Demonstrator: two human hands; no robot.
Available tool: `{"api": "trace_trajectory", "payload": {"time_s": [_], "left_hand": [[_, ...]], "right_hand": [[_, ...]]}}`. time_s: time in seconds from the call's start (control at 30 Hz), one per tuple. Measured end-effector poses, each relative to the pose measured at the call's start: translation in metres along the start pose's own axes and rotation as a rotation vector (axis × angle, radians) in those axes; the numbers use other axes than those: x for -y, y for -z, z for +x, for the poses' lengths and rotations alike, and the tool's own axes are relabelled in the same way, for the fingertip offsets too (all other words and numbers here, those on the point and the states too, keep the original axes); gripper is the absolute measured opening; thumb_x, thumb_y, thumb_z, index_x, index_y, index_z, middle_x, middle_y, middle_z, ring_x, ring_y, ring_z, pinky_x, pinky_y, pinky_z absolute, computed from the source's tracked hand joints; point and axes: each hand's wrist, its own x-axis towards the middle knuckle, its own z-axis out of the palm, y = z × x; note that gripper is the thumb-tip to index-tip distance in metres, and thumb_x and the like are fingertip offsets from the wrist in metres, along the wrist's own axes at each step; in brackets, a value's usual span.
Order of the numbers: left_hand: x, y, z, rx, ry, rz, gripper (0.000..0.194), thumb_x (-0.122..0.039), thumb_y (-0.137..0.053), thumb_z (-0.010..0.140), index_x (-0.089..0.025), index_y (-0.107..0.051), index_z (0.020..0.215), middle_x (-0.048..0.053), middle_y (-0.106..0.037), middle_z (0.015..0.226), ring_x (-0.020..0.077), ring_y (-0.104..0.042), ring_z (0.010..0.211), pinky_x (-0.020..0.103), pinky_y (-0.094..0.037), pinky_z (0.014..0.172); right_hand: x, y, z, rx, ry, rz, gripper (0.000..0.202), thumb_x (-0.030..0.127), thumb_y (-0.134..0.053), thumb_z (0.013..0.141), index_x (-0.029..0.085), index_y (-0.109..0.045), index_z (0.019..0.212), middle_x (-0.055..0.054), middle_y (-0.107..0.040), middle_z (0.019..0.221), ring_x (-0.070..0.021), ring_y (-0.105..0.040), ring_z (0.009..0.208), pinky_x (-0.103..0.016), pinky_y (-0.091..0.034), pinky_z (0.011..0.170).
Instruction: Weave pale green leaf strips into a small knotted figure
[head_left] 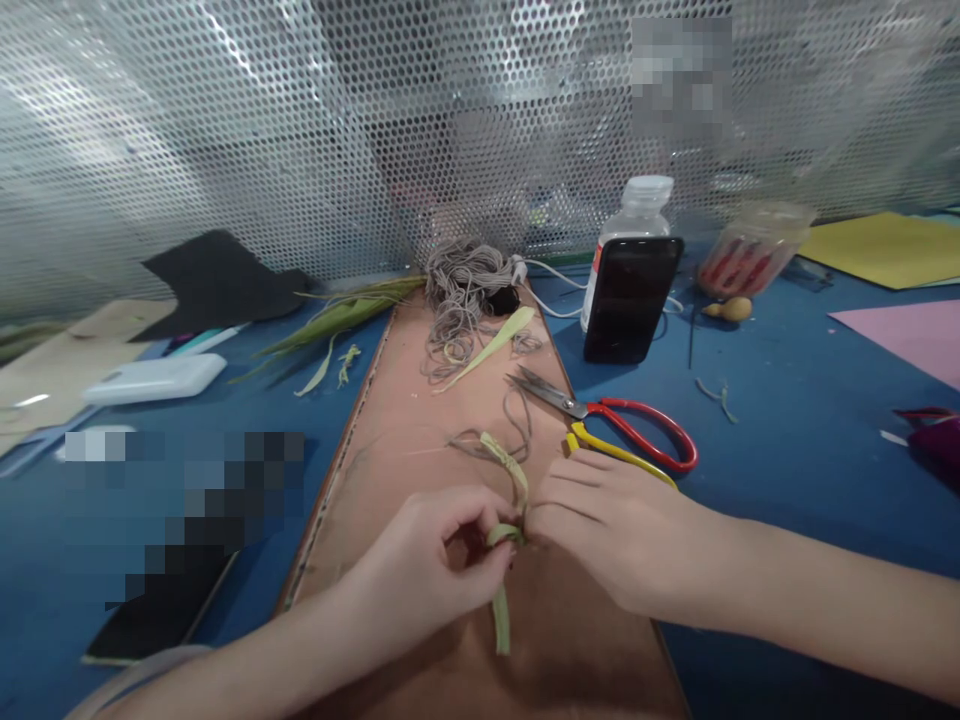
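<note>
A pale green leaf strip (pixel 502 620) is bent into a small loop above the brown board (pixel 390 440). My left hand (pixel 442 550) pinches this strip between thumb and index finger. Close against it on the right is my right hand (pixel 615 530), its fingers curled together at the strip; their tips are hidden, so what they grip cannot be made out. One end of the strip hangs down, and a twisted piece rises above the fingers. Just beyond the hands, thin grey cord (pixel 466 440) lies loosely on the board. Scissors (pixel 645 435) with red and yellow handles lie beside my right hand.
A tangle of grey cord (pixel 469 275) and a flat leaf piece (pixel 495 345) lie at the board's far end. Right of it, a black phone (pixel 632 300) leans on a bottle (pixel 637 215). Long leaves (pixel 341 320) and a white device (pixel 157 380) are left. Perforated metal (pixel 300 120) stands behind.
</note>
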Motion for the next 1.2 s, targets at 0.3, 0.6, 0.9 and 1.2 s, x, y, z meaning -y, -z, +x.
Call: {"api": "trace_trajectory", "payload": {"time_s": [0.3, 0.6, 0.9, 1.2], "left_hand": [[0.001, -0.001, -0.003, 0.014, -0.005, 0.013, 0.017, -0.019, -0.051, 0.071, -0.017, -0.041, 0.058, 0.000, -0.059, 0.069, 0.0125, -0.055, 0.068, 0.021, -0.042, 0.062], [-0.004, 0.000, -0.001, 0.041, 0.014, -0.068, 0.018, -0.016, -0.051, 0.070, -0.017, -0.039, 0.057, 0.000, -0.058, 0.072, 0.0115, -0.053, 0.068, 0.020, -0.040, 0.061], [-0.004, 0.005, -0.001, 0.035, 0.036, -0.109, 0.012, -0.017, -0.052, 0.071, -0.016, -0.046, 0.061, -0.002, -0.053, 0.064, 0.0096, -0.045, 0.061, 0.020, -0.035, 0.057], [-0.009, 0.006, -0.002, -0.010, 0.057, -0.145, 0.014, -0.023, -0.055, 0.073, -0.016, -0.049, 0.063, -0.003, -0.051, 0.062, 0.0095, -0.045, 0.060, 0.019, -0.036, 0.057]], "right_hand": [[0.000, 0.002, 0.002, -0.133, -0.128, 0.054, 0.017, 0.025, -0.046, 0.087, 0.013, -0.054, 0.077, -0.005, -0.058, 0.077, -0.0163, -0.048, 0.072, -0.028, -0.037, 0.065], [0.008, 0.007, -0.003, -0.375, -0.173, -0.326, 0.022, 0.007, -0.036, 0.085, 0.014, -0.056, 0.080, -0.008, -0.059, 0.084, -0.0193, -0.042, 0.079, -0.039, -0.032, 0.082], [0.004, -0.001, 0.001, -0.268, -0.060, 0.045, 0.011, 0.020, -0.050, 0.086, 0.014, -0.058, 0.092, -0.003, -0.062, 0.091, -0.0143, -0.048, 0.083, -0.031, -0.036, 0.077], [-0.001, -0.004, 0.000, -0.239, -0.048, 0.175, 0.019, 0.015, -0.049, 0.085, 0.013, -0.062, 0.099, -0.006, -0.063, 0.092, -0.0156, -0.049, 0.086, -0.031, -0.041, 0.076]]}}
